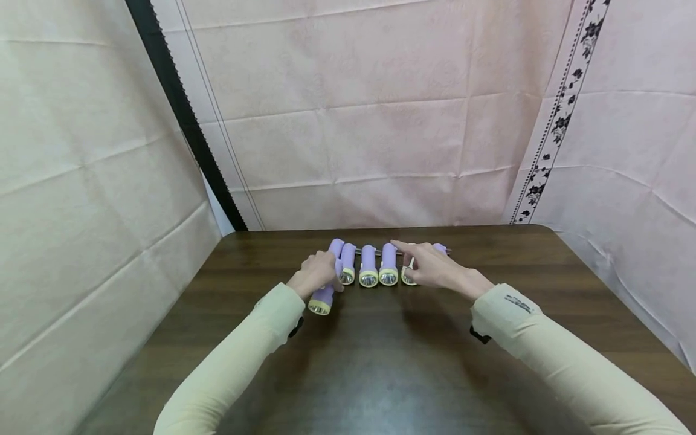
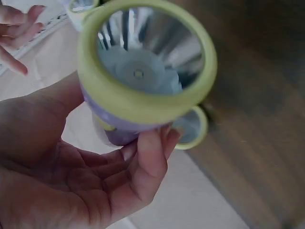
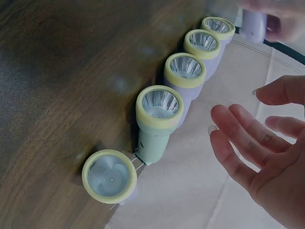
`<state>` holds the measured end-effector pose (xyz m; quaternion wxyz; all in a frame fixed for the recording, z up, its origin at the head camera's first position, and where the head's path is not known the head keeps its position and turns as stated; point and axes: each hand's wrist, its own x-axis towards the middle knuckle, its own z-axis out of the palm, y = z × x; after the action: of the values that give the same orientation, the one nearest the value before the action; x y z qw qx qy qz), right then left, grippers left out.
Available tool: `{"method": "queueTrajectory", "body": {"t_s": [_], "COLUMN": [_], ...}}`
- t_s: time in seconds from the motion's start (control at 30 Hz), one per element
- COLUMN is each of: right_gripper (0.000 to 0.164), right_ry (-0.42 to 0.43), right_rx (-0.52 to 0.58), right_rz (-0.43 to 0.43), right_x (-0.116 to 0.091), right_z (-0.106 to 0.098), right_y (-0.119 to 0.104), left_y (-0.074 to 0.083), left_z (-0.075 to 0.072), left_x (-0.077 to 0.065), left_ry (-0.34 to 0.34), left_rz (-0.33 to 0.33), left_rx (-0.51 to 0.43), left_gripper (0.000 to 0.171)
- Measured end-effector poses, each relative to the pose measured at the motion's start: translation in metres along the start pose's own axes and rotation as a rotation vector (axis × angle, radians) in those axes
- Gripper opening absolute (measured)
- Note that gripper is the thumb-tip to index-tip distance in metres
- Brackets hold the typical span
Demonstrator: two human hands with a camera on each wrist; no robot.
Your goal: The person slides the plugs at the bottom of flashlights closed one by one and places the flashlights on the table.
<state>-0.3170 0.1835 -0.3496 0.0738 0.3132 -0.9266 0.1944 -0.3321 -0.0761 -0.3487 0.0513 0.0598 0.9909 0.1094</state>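
My left hand (image 1: 318, 273) grips a purple flashlight (image 1: 322, 297) with a yellow rim, its lens end toward me. In the left wrist view, fingers curl round its body below the shiny reflector (image 2: 147, 52). A row of flashlights lies beyond, including purple ones (image 1: 368, 260) (image 1: 388, 258) and a pale green one (image 3: 153, 145). Over the right part of this row hovers my right hand (image 1: 434, 266), partly covering the green flashlight. Its fingers are spread and relaxed, holding nothing, as the right wrist view shows.
Another purple flashlight (image 3: 109, 175) lies at the right end of the row, beside a thin metal rod (image 3: 139, 163). The dark wooden table (image 1: 359, 362) ends just behind the row, where a pale cloth (image 1: 348, 121) hangs. More cloth hangs at both sides.
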Motion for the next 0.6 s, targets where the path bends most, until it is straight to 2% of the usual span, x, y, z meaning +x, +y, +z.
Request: {"method": "queueTrajectory", "body": {"t_s": [0.1,0.27,0.6], "right_gripper": [0.058,0.051,0.045], "right_ry": [0.009,0.014,0.002], "right_rx": [-0.007,0.001,-0.003], "right_rz": [-0.017,-0.033,0.001], "right_x": [-0.001,-0.001,-0.002], "right_z": [0.0,-0.002,-0.007], "right_y": [0.002,0.002,0.004], "left_y": [-0.006,-0.01,-0.013], "left_z": [0.006,0.013,0.019], "left_x": [-0.001,0.001,0.009], "left_ry": [-0.048,-0.079,-0.124], "left_rz": [-0.044,-0.102,-0.128], "left_rx": [-0.001,0.008,0.091], "left_gripper": [0.045,0.047,0.06]}}
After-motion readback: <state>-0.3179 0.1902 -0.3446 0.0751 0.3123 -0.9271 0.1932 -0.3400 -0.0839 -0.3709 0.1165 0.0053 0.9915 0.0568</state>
